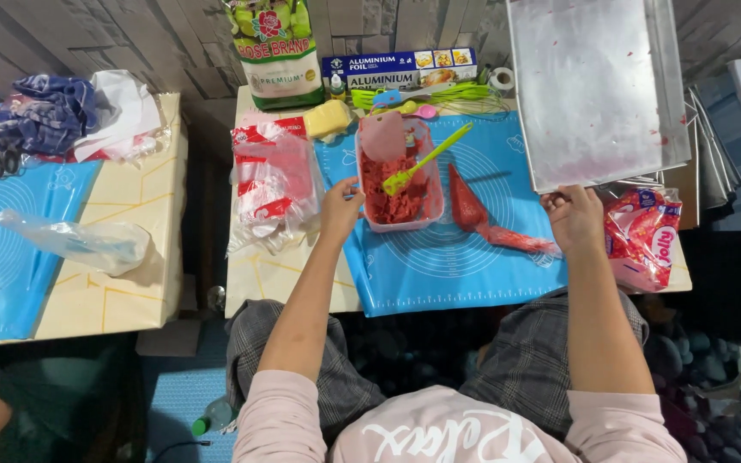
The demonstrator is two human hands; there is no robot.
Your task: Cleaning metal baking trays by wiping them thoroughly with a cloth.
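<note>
Seen from above, the right hand (573, 216) had its grip closed on the near edge of a metal tray (598, 86), which stood tilted up at the right of the tabletop (255, 279), its long axis running away from the person toward the wall and its red-smeared face turned to the camera. The left hand (340, 206) rested against the left rim of a clear tub (398, 176) of red paste; its fingers were curled, but whether they gripped the rim could not be told. The tub's long axis ran near to far. A green spatula (426, 159) lay across it, blade down in the paste, handle pointing up and right. Just right of the tub lay a piping bag (486, 219) of red filling, its wide end toward the far side and its narrow end pointing right, toward the right hand. All these sat on a blue mat (465, 266) printed with circles. Left of the tub lay a red and white plastic pack (272, 184); a red snack bag (643, 236) lay at the right edge. A foil box (398, 69) and a rice sack (274, 51) stood against the grey panelled wall (130, 34). A second table (130, 249) at the left carried another blue mat, a clear bag (75, 242) and cloths (49, 111).
</note>
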